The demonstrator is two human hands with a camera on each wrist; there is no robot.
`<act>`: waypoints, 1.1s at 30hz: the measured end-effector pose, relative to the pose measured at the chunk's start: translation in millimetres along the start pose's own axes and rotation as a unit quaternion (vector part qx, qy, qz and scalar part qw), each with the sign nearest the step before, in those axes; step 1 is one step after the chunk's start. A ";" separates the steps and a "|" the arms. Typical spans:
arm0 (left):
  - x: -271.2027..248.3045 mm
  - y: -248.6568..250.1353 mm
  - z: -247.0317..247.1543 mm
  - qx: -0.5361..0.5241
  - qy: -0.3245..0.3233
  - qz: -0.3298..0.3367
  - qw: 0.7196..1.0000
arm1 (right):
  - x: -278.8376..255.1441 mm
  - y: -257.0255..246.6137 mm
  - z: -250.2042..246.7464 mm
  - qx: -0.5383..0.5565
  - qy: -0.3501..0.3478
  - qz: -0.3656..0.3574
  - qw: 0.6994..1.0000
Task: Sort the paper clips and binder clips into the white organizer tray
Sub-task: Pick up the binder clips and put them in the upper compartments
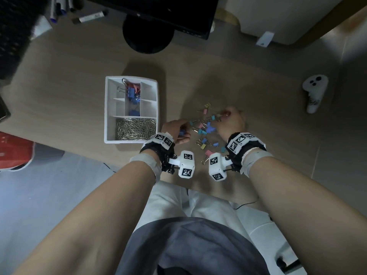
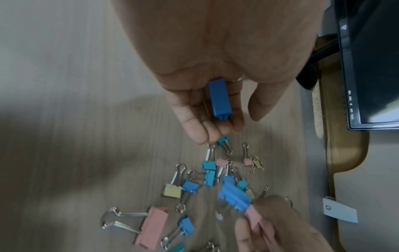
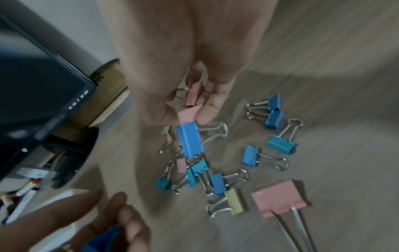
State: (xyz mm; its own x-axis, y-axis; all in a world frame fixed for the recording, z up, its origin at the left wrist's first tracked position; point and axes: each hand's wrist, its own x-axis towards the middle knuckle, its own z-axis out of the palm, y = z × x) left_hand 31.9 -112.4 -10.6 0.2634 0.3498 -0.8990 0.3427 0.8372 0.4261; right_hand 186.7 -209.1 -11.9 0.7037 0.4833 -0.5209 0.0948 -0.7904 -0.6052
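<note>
The white organizer tray (image 1: 110, 108) sits left of my hands. Paper clips (image 1: 136, 129) fill its front compartment and binder clips (image 1: 132, 92) lie in the middle one. A loose pile of coloured binder clips (image 1: 205, 128) lies on the desk between my hands. My left hand (image 1: 182, 133) curls its fingers around a blue binder clip (image 2: 219, 99) at the pile's left edge. My right hand (image 1: 226, 115) pinches a pink binder clip (image 3: 187, 116), with a second pink clip (image 3: 192, 97) tucked in the palm. A blue clip (image 3: 190, 139) lies right against the pinched one.
A black monitor stand (image 1: 148, 34) is at the back of the desk, with markers (image 1: 91, 16) at the back left. A white controller (image 1: 314, 92) lies far right. A large pink binder clip (image 3: 278, 197) lies near the desk's front edge.
</note>
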 end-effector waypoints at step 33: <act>-2.2 17.1 -27.2 -0.161 -0.014 -0.019 0.987 | 19.3 -15.1 58.1 -0.238 -0.054 -0.089 0.966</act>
State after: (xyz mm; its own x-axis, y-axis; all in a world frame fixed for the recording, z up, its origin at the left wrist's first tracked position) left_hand 12.6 -87.4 -4.1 0.2818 0.3080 -0.9087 0.0498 0.9411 0.3344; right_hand 157.9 -166.0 -47.8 0.5716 0.6432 -0.5094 0.5378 -0.7626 -0.3594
